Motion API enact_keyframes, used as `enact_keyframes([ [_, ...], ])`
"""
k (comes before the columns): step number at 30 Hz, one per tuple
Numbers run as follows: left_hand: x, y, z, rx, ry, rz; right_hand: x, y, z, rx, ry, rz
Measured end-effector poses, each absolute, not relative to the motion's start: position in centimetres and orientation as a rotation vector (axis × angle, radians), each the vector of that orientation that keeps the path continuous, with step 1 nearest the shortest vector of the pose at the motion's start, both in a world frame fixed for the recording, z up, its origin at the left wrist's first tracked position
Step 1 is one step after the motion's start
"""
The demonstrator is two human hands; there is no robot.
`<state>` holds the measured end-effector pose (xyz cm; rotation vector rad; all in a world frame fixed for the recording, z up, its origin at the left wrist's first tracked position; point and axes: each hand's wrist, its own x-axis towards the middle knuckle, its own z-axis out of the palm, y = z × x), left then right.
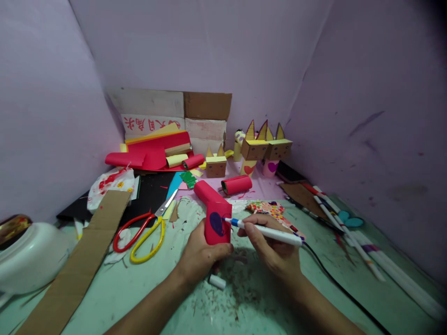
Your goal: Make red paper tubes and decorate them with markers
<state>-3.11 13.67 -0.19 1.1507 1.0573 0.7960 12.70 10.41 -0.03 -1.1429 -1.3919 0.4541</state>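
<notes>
Left hand (200, 253) clamped on red paper roll (217, 222); right hand (274, 246) grips marker (267, 231), tip at purple heart (217, 224). Scissors (146, 230) left, marker cap (217, 281) below, patterned paper (267, 208) just behind.

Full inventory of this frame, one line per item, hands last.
held tube: 1, red with purple heart, upright in left hand
marker: 1, white with blue tip, in right hand, tip at the heart
cap: 1, white, on table below left hand
scissors: 1, red and yellow handles, left of held tube
lying tube: 1, red, behind held tube
cardboard strip: 1, brown, front left
box-head figures: 3, brown and yellow, back centre
plastic bag: 1, white with red print, left
white rods: several, white, right side
table: 1, green, underneath
left hand: 1, gripping held tube
right hand: 1, gripping marker
</notes>
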Motion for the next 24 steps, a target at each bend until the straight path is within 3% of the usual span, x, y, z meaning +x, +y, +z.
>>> enact_keyframes([
  [24,-3.00,13.81,-0.42,1.139,1.049,0.798,12.26,10.18,-0.18,-1.112,-1.309,0.540],
])
